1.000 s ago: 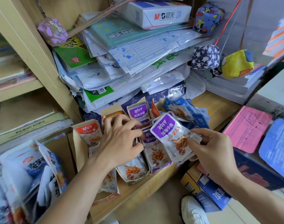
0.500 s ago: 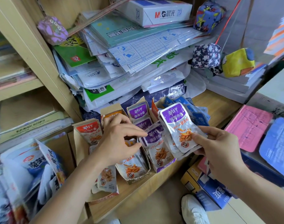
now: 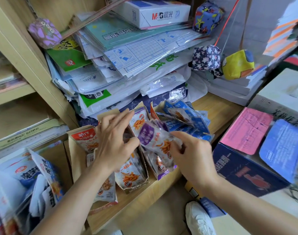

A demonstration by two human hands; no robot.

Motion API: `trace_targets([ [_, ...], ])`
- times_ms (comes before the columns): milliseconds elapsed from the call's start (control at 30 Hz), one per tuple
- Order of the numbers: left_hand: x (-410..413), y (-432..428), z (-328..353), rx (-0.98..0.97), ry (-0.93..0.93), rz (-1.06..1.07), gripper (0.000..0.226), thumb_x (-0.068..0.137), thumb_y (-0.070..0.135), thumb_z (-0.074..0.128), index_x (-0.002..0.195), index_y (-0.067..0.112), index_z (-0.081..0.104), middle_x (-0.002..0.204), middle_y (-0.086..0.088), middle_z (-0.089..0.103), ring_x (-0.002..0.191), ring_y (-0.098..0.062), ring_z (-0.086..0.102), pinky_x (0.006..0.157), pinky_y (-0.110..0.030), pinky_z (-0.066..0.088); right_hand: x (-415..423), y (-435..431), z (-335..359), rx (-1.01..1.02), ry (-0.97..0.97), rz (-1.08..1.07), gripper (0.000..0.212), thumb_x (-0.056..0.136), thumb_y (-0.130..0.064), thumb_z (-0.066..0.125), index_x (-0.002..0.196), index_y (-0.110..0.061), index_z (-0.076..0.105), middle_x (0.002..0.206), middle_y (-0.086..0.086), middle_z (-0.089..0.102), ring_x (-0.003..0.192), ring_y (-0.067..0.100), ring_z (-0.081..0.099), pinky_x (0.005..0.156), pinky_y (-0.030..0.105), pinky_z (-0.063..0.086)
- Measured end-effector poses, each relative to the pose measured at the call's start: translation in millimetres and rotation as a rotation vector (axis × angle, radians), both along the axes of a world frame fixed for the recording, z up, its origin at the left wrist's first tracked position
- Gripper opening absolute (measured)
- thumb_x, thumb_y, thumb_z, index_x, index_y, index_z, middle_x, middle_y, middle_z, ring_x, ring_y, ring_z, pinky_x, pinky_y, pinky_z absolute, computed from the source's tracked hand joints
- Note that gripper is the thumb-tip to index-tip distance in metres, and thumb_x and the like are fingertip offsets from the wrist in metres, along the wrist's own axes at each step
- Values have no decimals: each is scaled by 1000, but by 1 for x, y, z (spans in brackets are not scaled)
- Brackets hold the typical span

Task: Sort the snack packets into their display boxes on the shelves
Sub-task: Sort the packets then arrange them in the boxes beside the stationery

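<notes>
wide wooden shelf (image 3: 219,112) across the middle. most of it is buried under a leaning heap of stationery packs (image 3: 127,65), with a white m&g box (image 3: 158,14) on top. on the right a dark blue carton (image 3: 243,172) stands just off the shelf's end.

at the front of the shelf, three cardboard display boxes stand side by side. the red-label box (image 3: 75,155) is on the left, the orange-label box (image 3: 131,189) in the middle, and the purple-trimmed box (image 3: 161,175) on the right. loose blue packets (image 3: 187,119) are piled behind and to the right of that last one.

now the hands. the left hand (image 3: 114,141) hovers over the middle box, fingers splayed and straight, gripping nothing. the right hand (image 3: 192,155) pinches the lower right edge of a purple packet (image 3: 155,139) between curled fingertips and thumb. the packet is tilted above the purple-trimmed box: silvery film, purple label at the upper left, orange snack strips printed below.

the boxes sit close to the shelf's front edge. the heap leans over their backs, so there is little space behind. the only bare wood runs right of the blue packets, toward the carton.

the packet is smeared by motion and its lettering is unreadable. i cannot tell whether the right hand has one packet or several. i also cannot tell whether the left thumb touches the packet. the left hand hides the top of the middle box.
</notes>
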State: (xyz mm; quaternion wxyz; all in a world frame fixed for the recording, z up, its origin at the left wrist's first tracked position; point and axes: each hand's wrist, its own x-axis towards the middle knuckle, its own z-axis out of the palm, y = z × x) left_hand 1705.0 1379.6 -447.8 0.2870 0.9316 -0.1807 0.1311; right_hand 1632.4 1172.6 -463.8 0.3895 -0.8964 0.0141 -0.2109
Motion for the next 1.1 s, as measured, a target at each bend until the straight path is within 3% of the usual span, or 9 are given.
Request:
trace_targets([
  [200,-7,-12,-1,272,-191,-210,70,78,43,68,145,35,52,151,18,46,134,-14,44,98,-39,25,12,11,-7,-250,10,281,42,89,-20,37,125,-17,59,108,5,67,93,25,65,70,39,55],
  [300,-5,-17,-4,406,-121,-278,81,78,28,78,149,40,43,157,15,39,137,-16,39,104,-45,32,13,5,-6,-235,54,395,47,86,-8,53,132,-18,55,126,7,63,117,22,59,84,37,56],
  [433,-1,-21,-6,408,-117,-328,65,73,12,82,129,38,62,134,14,56,130,-16,44,106,-42,43,6,-20,1,-173,205,515,57,85,-22,69,139,-31,52,112,-7,66,94,12,63,80,31,55],
  [500,0,-24,-7,355,-120,-329,60,73,9,84,124,34,66,125,14,58,122,-12,49,102,-33,46,2,-36,11,-75,168,432,46,86,-27,70,131,-32,61,92,-16,67,81,8,63,74,25,53],
  [600,2,-28,-9,257,-159,-334,51,70,4,87,115,23,73,111,8,58,109,-11,52,94,-23,41,14,-68,21,50,-16,77,30,86,-22,75,116,-20,72,94,-12,70,80,3,63,73,29,56],
  [700,3,-32,-10,253,-232,-342,43,68,4,89,106,17,75,100,3,55,99,-15,52,85,-21,42,40,-105,18,-3,83,-96,57,80,-28,79,133,-21,59,125,-3,63,109,17,59,92,42,52],
  [800,-1,-34,-6,352,-191,-211,38,69,19,88,103,28,72,100,8,55,96,-15,56,85,-31,45,58,-121,9,140,413,109,91,79,-41,82,153,-30,32,154,-4,41,138,17,41,110,37,41],
  [967,-12,-50,0,361,-45,-102,37,68,50,58,100,34,67,102,11,48,86,-10,47,88,-40,46,66,-108,1,90,405,222,64,83,-31,81,138,-28,48,126,2,61,106,18,63,91,37,55],
  [1100,-27,-69,-1,301,-164,-173,67,66,66,67,119,26,63,123,2,50,116,-21,51,98,-44,43,56,-111,6,159,458,321,55,82,-46,78,129,-32,53,114,5,66,90,14,66,81,34,58],
])
